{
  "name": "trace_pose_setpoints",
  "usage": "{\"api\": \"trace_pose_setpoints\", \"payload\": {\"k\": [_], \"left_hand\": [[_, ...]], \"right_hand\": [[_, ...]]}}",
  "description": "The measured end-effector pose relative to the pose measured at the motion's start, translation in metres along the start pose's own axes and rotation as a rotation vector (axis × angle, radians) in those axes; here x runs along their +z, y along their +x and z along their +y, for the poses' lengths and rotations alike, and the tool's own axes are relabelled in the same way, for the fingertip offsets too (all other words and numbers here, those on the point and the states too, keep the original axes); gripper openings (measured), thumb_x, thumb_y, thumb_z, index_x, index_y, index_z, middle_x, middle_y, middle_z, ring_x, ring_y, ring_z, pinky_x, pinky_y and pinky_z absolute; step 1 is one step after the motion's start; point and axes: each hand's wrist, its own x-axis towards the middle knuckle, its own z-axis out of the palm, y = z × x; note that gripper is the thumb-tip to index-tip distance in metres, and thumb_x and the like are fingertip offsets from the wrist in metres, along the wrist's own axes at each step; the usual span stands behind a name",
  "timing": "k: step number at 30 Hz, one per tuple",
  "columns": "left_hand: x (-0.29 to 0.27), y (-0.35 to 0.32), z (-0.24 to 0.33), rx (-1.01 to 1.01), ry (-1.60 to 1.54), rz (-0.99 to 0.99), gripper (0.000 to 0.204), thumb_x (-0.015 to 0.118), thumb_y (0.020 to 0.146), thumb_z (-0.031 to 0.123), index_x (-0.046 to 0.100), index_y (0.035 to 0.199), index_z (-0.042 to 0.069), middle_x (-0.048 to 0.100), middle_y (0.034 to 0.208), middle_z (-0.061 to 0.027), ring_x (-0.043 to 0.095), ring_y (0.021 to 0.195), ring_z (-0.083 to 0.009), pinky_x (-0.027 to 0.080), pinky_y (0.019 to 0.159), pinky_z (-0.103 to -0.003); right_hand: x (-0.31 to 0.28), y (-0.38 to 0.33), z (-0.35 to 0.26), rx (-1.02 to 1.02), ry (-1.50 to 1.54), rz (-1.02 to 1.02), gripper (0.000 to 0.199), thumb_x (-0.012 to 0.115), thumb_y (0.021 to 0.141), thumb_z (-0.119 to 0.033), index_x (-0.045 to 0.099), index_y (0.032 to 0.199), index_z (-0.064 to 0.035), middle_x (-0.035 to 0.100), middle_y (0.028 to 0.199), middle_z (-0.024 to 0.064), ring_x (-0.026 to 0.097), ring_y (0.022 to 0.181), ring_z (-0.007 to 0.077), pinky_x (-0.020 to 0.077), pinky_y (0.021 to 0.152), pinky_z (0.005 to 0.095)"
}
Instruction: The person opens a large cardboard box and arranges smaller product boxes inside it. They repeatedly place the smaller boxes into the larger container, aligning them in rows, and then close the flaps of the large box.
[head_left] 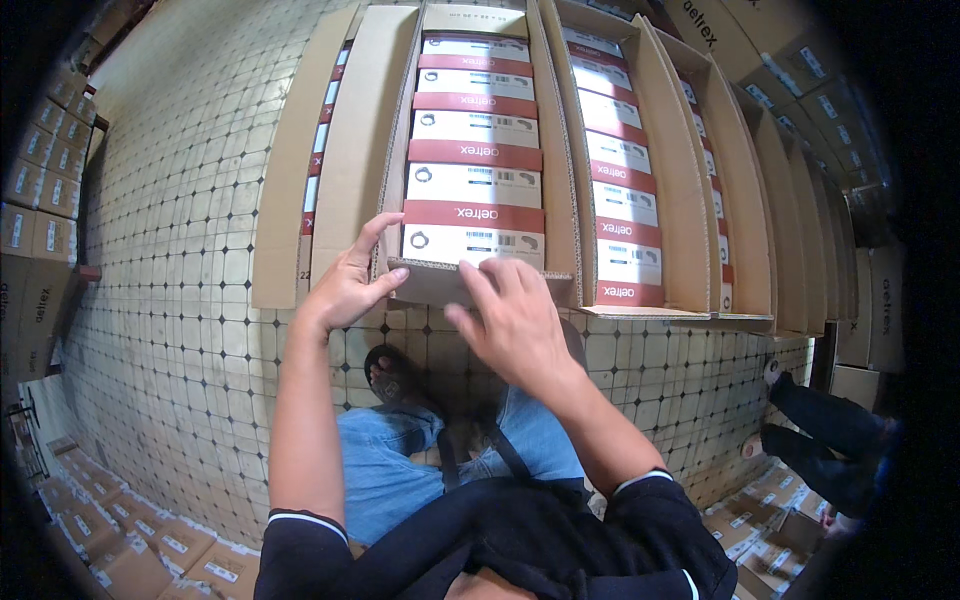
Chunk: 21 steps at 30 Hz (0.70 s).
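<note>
An open cardboard carton (440, 285) lies on the tiled floor in front of me, filled with a row of white boxes with red bands (473, 185). My left hand (350, 280) rests against the carton's near left corner, fingers spread on the cardboard flap. My right hand (515, 320) lies over the carton's near edge, fingers reaching toward the nearest white and red box (470, 240). Neither hand grips anything that I can see.
More open cartons of the same boxes stand to the right (625, 190) and left (320, 150). Stacked boxes line the left wall (35, 200) and lower corners (120, 545). Another person's legs (820, 440) are at the right. My sandalled foot (395, 375) is below the carton.
</note>
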Motion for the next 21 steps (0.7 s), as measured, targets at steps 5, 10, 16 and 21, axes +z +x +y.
{"api": "trace_pose_setpoints", "payload": {"k": [5,10,16,21], "left_hand": [[-0.007,0.001,0.0,0.019,-0.149,-0.11,0.077,0.061,0.079,-0.002,0.034,0.147,0.02,0.044,0.141,-0.0091,0.054,0.118,-0.0234,0.053,0.089,-0.035],[-0.015,0.01,0.003,-0.087,-0.119,-0.145,0.074,0.063,0.076,0.0,0.037,0.142,0.019,0.048,0.133,-0.0101,0.055,0.116,-0.0221,0.051,0.088,-0.034],[-0.002,0.013,-0.001,0.05,0.03,-0.059,0.074,0.084,0.076,0.029,0.041,0.135,0.021,0.058,0.123,-0.0135,0.059,0.112,-0.0249,0.049,0.096,-0.04],[-0.003,0.011,0.005,-0.007,0.005,-0.06,0.087,0.089,0.068,0.026,0.038,0.139,0.021,0.056,0.127,-0.0143,0.055,0.119,-0.0276,0.046,0.103,-0.041]], "right_hand": [[-0.008,-0.016,-0.01,-0.041,-0.007,0.053,0.055,0.078,0.076,-0.022,0.059,0.125,-0.0048,0.056,0.115,0.0126,0.054,0.108,0.0298,0.0438,0.092,0.0423],[-0.004,-0.027,-0.019,-0.002,-0.007,0.104,0.052,0.079,0.074,-0.025,0.061,0.12,-0.0093,0.057,0.111,0.0086,0.055,0.105,0.027,0.0422,0.094,0.0414],[-0.02,0.002,0.022,0.053,0.12,0.238,0.028,0.075,0.083,-0.025,0.066,0.103,-0.0073,0.064,0.105,0.0147,0.061,0.101,0.0325,0.0505,0.085,0.0431],[-0.019,0.045,0.09,0.352,-0.22,0.16,0.062,0.06,0.093,-0.032,0.039,0.149,-0.0139,0.042,0.139,0.0311,0.054,0.12,0.0453,0.0438,0.103,0.0524]]}}
